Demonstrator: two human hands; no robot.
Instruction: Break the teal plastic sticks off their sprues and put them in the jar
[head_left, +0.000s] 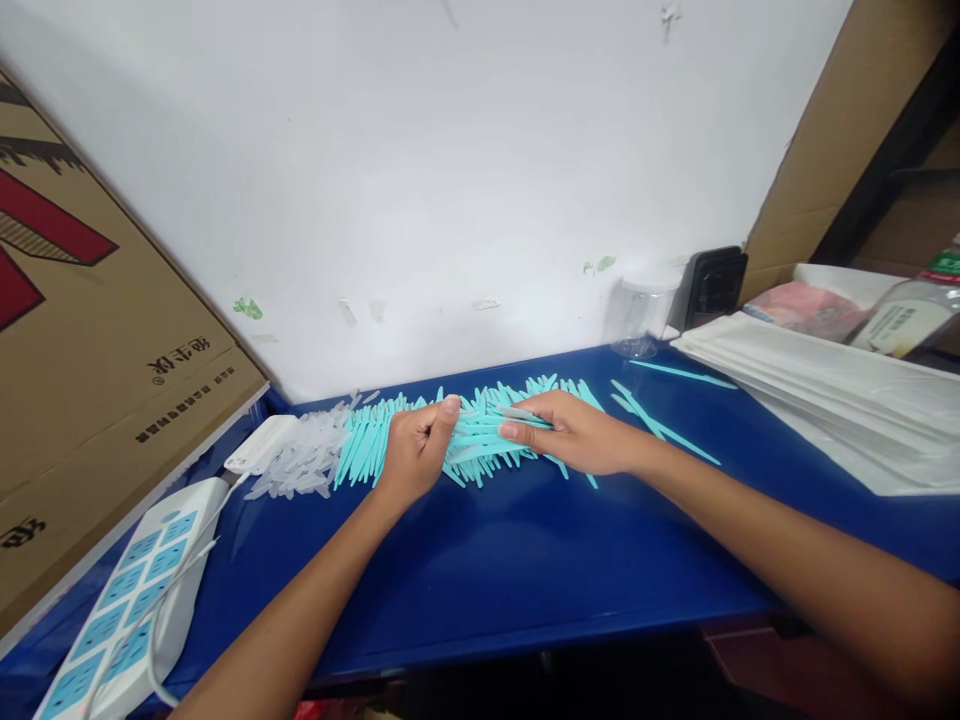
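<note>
Head view: two bare hands meet over a long pile of turquoise plastic sticks toward the back edge of a blue desk. Between them, above the pile, lies a bundle of turquoise sticks, running roughly parallel to the desk's front edge. The right hand is clamped on the right end of the bundle, its thumb pressed flat along it; a greyish tip shows near its fingers. The left hand is curled at the bundle's left end, thumb up; whether it grips those ends or only presses against them I cannot tell.

Left of the turquoise pile, touching it, is a heap of translucent strips, with a flat white case just beside it. A white power strip slants along the desk's left edge, a white cable lying across it. Near the back right corner stands a clear jar, with a few loose turquoise sticks in front of it. Stacked white sheets cover part of the right edge.
</note>
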